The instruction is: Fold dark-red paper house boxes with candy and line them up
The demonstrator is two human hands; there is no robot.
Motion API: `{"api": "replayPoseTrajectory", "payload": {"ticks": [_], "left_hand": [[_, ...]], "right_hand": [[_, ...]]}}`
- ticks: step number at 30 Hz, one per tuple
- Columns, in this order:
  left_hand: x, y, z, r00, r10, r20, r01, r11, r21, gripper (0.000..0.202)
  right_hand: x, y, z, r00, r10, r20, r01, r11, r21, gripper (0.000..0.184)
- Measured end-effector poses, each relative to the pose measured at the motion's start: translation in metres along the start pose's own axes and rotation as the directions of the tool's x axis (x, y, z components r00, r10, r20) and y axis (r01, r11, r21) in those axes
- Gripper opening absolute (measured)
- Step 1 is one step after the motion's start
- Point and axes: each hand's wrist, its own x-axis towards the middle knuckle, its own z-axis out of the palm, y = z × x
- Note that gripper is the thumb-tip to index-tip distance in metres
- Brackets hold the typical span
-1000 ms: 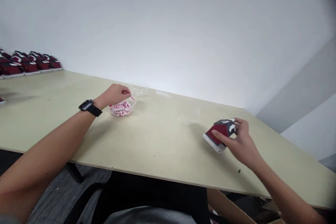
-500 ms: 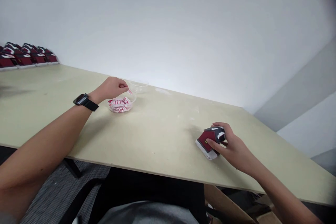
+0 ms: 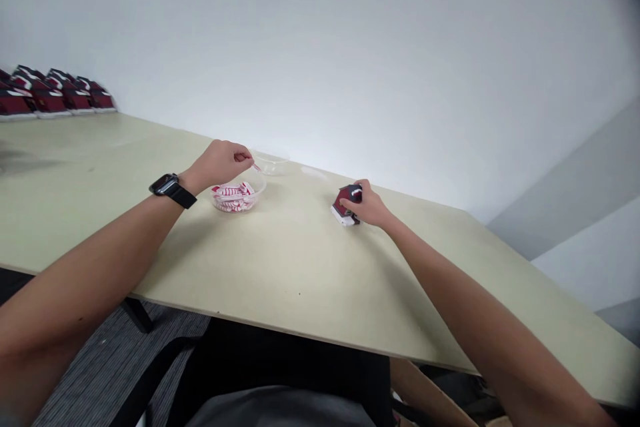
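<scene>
Left hand [image 3: 217,163] curled, thumb and forefinger pinching a thin pink-and-white strip [image 3: 257,167] just above the rim of a clear plastic bowl [image 3: 260,188]. Right hand [image 3: 371,207] well apart from it, fingers wrapped over the top of a small red-and-black paper house model [image 3: 346,203], tilted, its white base edge facing the left hand and its lower corner at or just above the tabletop; which of the two, impossible to tell. White marks on the dark roof, too small to read as writing.

Inside the bowl, a heap of red-and-white striped pieces [image 3: 233,199]. Just behind the bowl, a second clear plastic container or lid [image 3: 273,162], its shape hard to make out. On the left wrist, a black-strapped smartwatch [image 3: 173,191], its face unreadable. Both forearms stretched forward from the lower corners, palms turned down.

Under all of this, a pale olive tabletop [image 3: 300,273], with a faint white smear [image 3: 314,173] near its back edge. Far left, against a white wall [image 3: 320,33], a row of similar red-and-black house models [image 3: 55,97].
</scene>
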Motion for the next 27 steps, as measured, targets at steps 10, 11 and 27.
{"api": "replayPoseTrajectory", "payload": {"ticks": [10, 11, 27], "left_hand": [[-0.005, 0.000, 0.002, 0.999, 0.020, -0.033, -0.020, 1.000, -0.001, 0.032], [-0.005, 0.001, 0.002, 0.999, 0.018, -0.039, -0.018, 1.000, -0.002, 0.032], [-0.004, 0.005, 0.002, 0.989, -0.042, -0.142, 0.043, 0.999, 0.010, 0.032]], "right_hand": [[0.031, -0.014, -0.012, 0.995, -0.013, -0.099, 0.017, 0.999, 0.035, 0.065], [0.016, -0.009, -0.025, 0.995, -0.010, -0.101, 0.013, 1.000, 0.026, 0.066], [-0.064, 0.080, -0.077, 0.991, 0.059, 0.120, -0.065, 0.997, 0.047, 0.062]]}}
